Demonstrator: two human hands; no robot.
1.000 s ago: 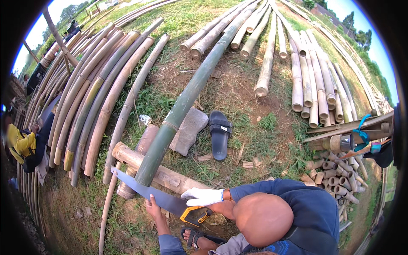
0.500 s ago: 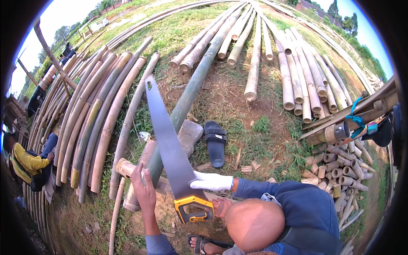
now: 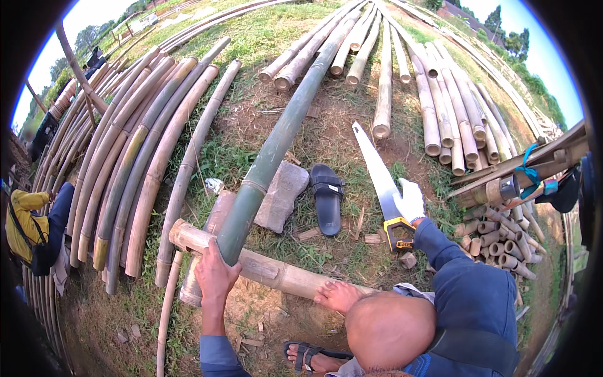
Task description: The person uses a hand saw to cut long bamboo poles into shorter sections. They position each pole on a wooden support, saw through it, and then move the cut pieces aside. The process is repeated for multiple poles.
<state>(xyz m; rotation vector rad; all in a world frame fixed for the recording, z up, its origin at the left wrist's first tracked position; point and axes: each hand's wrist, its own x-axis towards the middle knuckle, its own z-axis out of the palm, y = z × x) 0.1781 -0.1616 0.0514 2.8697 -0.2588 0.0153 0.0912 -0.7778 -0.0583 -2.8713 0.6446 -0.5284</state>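
A long green bamboo pole (image 3: 270, 160) slopes toward me, its near part lying over a pale bamboo length (image 3: 295, 279) placed crosswise. My bare left hand (image 3: 217, 274) is wrapped round the pole's near end, against the crosswise bamboo. Out to the right, my right hand (image 3: 410, 201) wears a white glove and is at the blade of a hand saw (image 3: 377, 169), close above its yellow and black handle. The saw is low by the ground, tip pointing away from me. Its blade hides some of my gloved fingers' contact.
My bare foot (image 3: 339, 295) presses on the crosswise bamboo. A black sandal (image 3: 327, 200) lies beside a stone block (image 3: 281, 198). Bamboo poles (image 3: 151, 169) line the left, more poles (image 3: 455, 113) the far right. Short cut pieces (image 3: 502, 239) are piled right. A person in yellow (image 3: 30, 220) sits left.
My right hand has carried the saw from above the crosswise bamboo rightward and down toward the ground. My left hand has closed on the green pole's near end.
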